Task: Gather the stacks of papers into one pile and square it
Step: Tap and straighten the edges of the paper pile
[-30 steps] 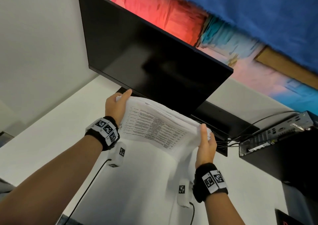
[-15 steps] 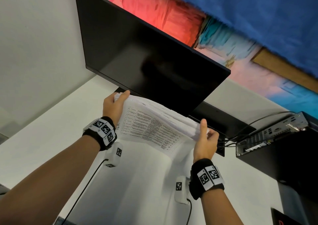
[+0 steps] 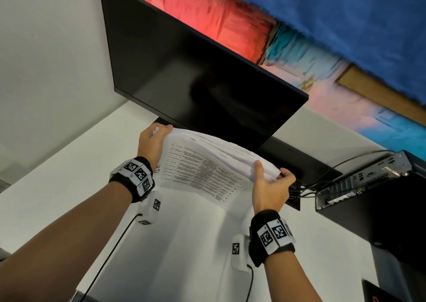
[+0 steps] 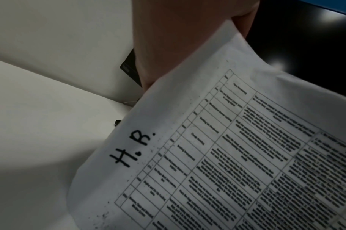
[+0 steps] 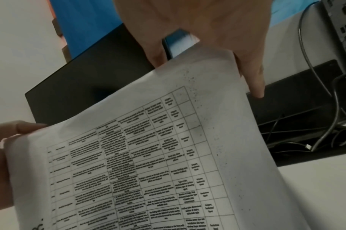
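- Hands first: left hand point(image 3: 151, 143) grips one short end of the paper pile point(image 3: 205, 163), right hand point(image 3: 269, 186) pinches the other.
- Pile's long axis runs hand to hand, lifted above the bench point(image 3: 57, 163), sagging toward the person.
- Far edges look fanned, so tapping them square on the bench seems next.
- Monitor point(image 3: 196, 71) stands just behind.
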Motion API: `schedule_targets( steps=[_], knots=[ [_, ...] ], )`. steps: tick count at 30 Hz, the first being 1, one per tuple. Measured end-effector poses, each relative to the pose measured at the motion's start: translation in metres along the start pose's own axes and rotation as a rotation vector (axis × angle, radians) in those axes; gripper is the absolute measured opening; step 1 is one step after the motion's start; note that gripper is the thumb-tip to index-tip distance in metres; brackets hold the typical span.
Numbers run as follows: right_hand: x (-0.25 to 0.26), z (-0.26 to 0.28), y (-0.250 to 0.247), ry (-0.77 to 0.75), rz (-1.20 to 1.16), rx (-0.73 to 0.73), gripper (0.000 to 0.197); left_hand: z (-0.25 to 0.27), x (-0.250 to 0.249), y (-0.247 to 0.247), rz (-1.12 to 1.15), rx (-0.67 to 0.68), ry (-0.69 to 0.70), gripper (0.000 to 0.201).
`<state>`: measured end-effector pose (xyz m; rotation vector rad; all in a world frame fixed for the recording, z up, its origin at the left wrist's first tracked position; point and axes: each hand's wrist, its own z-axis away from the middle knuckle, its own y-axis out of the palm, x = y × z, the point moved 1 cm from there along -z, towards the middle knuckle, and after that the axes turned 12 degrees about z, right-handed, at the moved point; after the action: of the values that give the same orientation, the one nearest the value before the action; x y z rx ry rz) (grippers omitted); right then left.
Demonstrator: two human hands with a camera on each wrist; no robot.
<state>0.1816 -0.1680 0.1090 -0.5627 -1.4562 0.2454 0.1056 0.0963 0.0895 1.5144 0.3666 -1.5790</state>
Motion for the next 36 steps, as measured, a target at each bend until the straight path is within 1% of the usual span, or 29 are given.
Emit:
schedule_targets(
  steps=[3, 5, 7, 9, 11, 12, 13, 15, 16, 18, 20, 21, 22, 24, 26, 27, 28, 30, 31, 32, 33, 34, 36],
  knots=[
    [-0.001, -0.002, -0.004, 0.020, 0.026, 0.006, 0.057, -0.001, 0.002, -0.003, 0.005, 0.031, -0.006, 0.027],
    [0.001, 0.000, -0.006, -0.012, 0.036, 0.016, 0.058, -0.001, 0.003, -0.005, -0.009, 0.054, -0.010, 0.024],
    [0.003, 0.003, -0.004, -0.141, 0.093, 0.025, 0.064, 0.001, 0.004, -0.006, -0.055, 0.083, 0.005, 0.020],
    [0.002, 0.004, -0.001, -0.271, 0.182, 0.056, 0.061, 0.001, 0.003, -0.009, -0.091, 0.129, 0.013, 0.017],
    [-0.004, 0.002, 0.001, -0.324, 0.270, 0.102, 0.056, 0.001, 0.004, -0.014, -0.120, 0.207, -0.032, 0.030],
    [-0.007, 0.001, 0.001, -0.324, 0.300, 0.125, 0.057, 0.000, 0.005, -0.016, -0.141, 0.238, -0.057, 0.035],
    [-0.010, -0.001, 0.000, -0.317, 0.321, 0.144, 0.061, -0.002, 0.007, -0.019, -0.166, 0.245, -0.072, 0.036],
    [-0.012, -0.002, 0.000, -0.349, 0.415, 0.141, 0.075, -0.006, 0.011, -0.023, -0.193, 0.238, -0.067, 0.028],
    [-0.010, -0.001, -0.001, -0.415, 0.510, 0.108, 0.080, -0.007, 0.012, -0.022, -0.192, 0.245, -0.061, 0.026],
    [-0.003, 0.002, 0.002, -0.628, 0.700, 0.039, 0.086, -0.007, 0.014, -0.020, -0.193, 0.276, -0.059, 0.025],
    [0.002, 0.004, 0.006, -0.809, 0.840, 0.049, 0.084, -0.006, 0.013, -0.017, -0.191, 0.313, -0.061, 0.028],
    [0.002, 0.003, 0.007, -0.852, 0.901, 0.076, 0.081, -0.006, 0.013, -0.016, -0.192, 0.327, -0.062, 0.028],
    [-0.001, 0.001, 0.007, -0.858, 0.958, 0.098, 0.078, -0.006, 0.012, -0.016, -0.196, 0.338, -0.062, 0.027],
    [-0.011, -0.005, 0.002, -0.779, 1.024, 0.106, 0.078, -0.006, 0.011, -0.019, -0.202, 0.343, -0.062, 0.026],
    [-0.024, -0.016, -0.008, -0.642, 0.954, 0.077, 0.089, -0.006, 0.010, -0.024, -0.201, 0.332, -0.063, 0.026],
    [-0.028, -0.021, -0.013, -0.543, 0.851, 0.089, 0.099, -0.005, 0.008, -0.027, -0.201, 0.326, -0.063, 0.028],
    [-0.031, -0.026, -0.018, -0.422, 0.695, 0.145, 0.111, -0.004, 0.005, -0.029, -0.202, 0.327, -0.062, 0.029],
    [-0.035, -0.030, -0.026, -0.197, 0.331, 0.330, 0.129, -0.002, -0.004, -0.034, -0.201, 0.357, -0.064, 0.028],
    [-0.038, -0.030, -0.029, -0.120, 0.213, 0.414, 0.133, -0.001, -0.009, -0.036, -0.195, 0.382, -0.073, 0.027],
    [-0.042, -0.029, -0.031, -0.084, 0.150, 0.476, 0.132, 0.000, -0.014, -0.037, -0.185, 0.413, -0.087, 0.026],
    [-0.045, -0.029, -0.034, -0.073, 0.119, 0.517, 0.125, 0.000, -0.018, -0.039, -0.168, 0.436, -0.106, 0.026],
    [-0.046, -0.028, -0.035, -0.065, 0.093, 0.542, 0.110, -0.001, -0.021, -0.040, -0.143, 0.452, -0.124, 0.027],
    [-0.041, -0.024, -0.034, -0.032, -0.011, 0.547, 0.066, 0.000, -0.022, -0.039, -0.072, 0.442, -0.140, 0.035]
  ],
)
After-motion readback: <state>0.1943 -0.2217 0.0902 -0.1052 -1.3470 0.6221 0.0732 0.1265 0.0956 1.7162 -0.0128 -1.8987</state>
